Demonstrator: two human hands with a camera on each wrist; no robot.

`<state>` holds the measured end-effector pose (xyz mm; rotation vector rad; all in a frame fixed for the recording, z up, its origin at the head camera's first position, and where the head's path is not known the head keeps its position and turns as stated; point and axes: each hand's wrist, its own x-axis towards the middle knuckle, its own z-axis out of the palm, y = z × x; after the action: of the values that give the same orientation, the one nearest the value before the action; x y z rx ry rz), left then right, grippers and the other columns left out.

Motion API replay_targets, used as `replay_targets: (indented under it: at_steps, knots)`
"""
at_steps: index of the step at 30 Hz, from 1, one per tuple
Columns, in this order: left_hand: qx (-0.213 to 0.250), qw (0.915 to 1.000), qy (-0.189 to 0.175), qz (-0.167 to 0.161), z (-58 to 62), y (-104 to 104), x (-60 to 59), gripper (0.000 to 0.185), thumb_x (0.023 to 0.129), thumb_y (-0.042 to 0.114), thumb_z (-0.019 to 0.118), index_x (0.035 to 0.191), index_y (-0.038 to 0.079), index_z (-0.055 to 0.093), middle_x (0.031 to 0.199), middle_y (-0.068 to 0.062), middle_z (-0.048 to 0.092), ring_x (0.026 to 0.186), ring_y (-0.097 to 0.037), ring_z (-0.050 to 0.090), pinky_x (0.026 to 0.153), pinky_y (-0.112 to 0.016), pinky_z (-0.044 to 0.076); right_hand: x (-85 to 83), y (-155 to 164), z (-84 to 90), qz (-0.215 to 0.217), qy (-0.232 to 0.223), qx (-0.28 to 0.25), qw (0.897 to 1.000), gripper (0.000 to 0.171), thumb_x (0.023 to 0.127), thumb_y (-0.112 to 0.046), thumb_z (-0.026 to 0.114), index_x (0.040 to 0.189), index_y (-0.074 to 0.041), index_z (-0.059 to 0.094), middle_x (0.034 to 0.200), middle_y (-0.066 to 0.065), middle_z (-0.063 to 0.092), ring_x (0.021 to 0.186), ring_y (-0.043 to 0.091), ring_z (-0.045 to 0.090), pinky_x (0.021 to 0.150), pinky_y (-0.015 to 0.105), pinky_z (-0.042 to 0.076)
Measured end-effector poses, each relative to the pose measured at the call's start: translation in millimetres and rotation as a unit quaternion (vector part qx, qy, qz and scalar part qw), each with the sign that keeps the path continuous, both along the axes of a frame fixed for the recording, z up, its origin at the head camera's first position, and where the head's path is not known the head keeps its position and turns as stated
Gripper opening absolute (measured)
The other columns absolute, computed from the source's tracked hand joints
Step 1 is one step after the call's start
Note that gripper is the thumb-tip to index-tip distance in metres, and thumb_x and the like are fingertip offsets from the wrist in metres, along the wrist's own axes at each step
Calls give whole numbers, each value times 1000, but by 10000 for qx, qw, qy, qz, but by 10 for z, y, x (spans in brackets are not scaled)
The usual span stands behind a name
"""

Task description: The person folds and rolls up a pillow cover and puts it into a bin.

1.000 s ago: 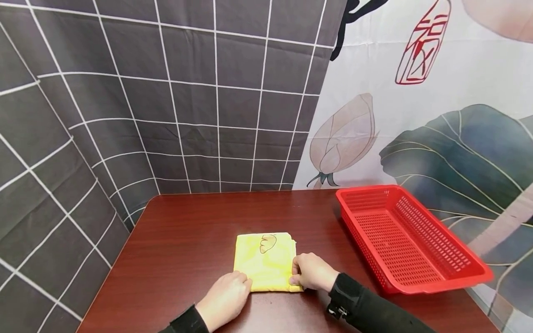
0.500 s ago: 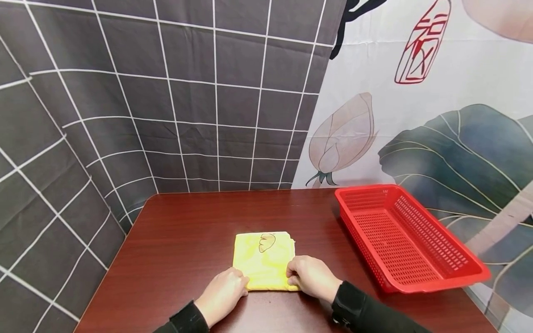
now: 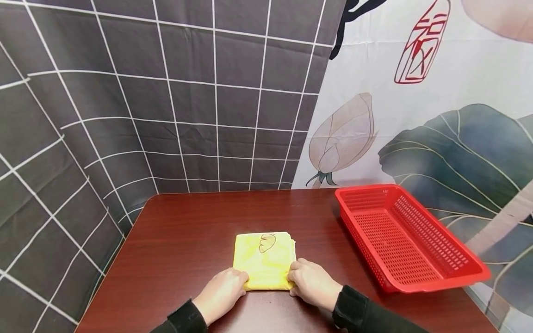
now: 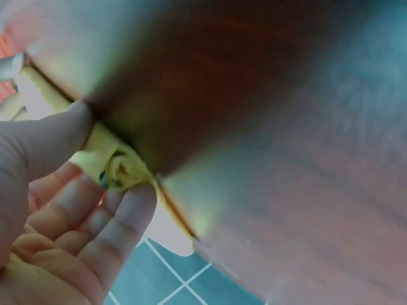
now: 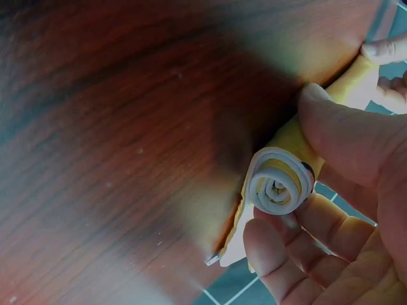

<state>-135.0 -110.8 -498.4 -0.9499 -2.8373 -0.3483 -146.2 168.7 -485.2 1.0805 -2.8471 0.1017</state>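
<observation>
Backdrop: white printed curtain bearing a red seal-style stamp, characters not legible. Dark wood surface. Red perforated basket at the right side, well apart from the cloth. Yellow cloth near the front edge, centre; small leaf-like print on top, near edge rolled up. Left hand pinches the roll's left end; right hand pinches its right end, spiral visible in the wrist view
</observation>
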Motion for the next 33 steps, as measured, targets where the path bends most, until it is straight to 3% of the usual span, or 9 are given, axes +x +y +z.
replay_targets:
  at_steps: [4, 12, 16, 19, 21, 27, 30, 33]
  knots:
    - [-143, 9999, 12, -63, 4, -3, -9, 21, 83, 8, 83, 81, 17, 64, 75, 5, 63, 73, -13, 63, 66, -33, 53, 8, -1, -8, -40, -22, -69, 10000, 29, 74, -25, 95, 73, -23, 66, 79, -10, 55, 74, 9, 44, 64, 22, 40]
    - [-385, 9975, 536, -238, -7, -6, -19, 22, 83, 2, 76, 77, 19, 62, 74, 4, 63, 70, -15, 62, 63, -33, 52, 12, -18, -13, -116, 39, -101, 9999, 26, 74, -22, 94, 73, -22, 67, 80, -9, 56, 74, 10, 44, 63, 22, 40]
    - [-252, 9980, 455, -347, 7, -12, -17, 26, 82, 0, 75, 74, 19, 59, 70, 6, 59, 67, -14, 58, 60, -32, 48, 25, -21, -24, -83, 33, -132, 9999, 27, 73, -22, 94, 73, -22, 66, 81, -9, 56, 74, 9, 45, 64, 22, 41]
    - [-58, 9992, 112, -392, -41, -32, -56, 29, 81, 0, 75, 71, 19, 55, 65, 8, 50, 61, -11, 48, 57, -32, 43, 32, -21, -37, -27, 54, -174, 9998, 26, 73, -22, 94, 75, -21, 68, 84, -8, 56, 76, 8, 47, 65, 22, 43]
    - [90, 9989, -334, -314, -41, -37, -83, 30, 82, 1, 76, 70, 19, 55, 63, 9, 46, 60, -9, 43, 57, -30, 41, 43, -28, -42, 0, 68, -184, 9998, 26, 73, -22, 94, 75, -21, 68, 85, -8, 55, 77, 8, 47, 66, 22, 45]
    - [130, 9862, -1643, 136, 128, -42, -139, 35, 86, 6, 79, 64, 16, 54, 60, 8, 39, 59, -9, 37, 58, -25, 37, 78, -77, -34, 94, 169, -95, 9998, 29, 72, -26, 95, 70, -22, 66, 78, -9, 50, 72, 7, 43, 62, 21, 40]
    - [-47, 9794, -2000, 276, 177, -45, -178, 39, 86, 5, 78, 61, 16, 51, 59, 8, 35, 57, -10, 35, 58, -25, 35, 86, -98, -5, 156, 246, -44, 9996, 33, 72, -27, 95, 66, -23, 63, 75, -10, 48, 69, 8, 42, 61, 21, 35]
    - [-350, 9772, -2063, 347, 222, -23, -210, 37, 85, 6, 78, 61, 14, 51, 59, 6, 37, 57, -13, 37, 59, -27, 37, 87, -107, 23, 216, 311, -6, 9993, 37, 72, -28, 95, 63, -23, 59, 73, -10, 48, 68, 9, 41, 60, 21, 32]
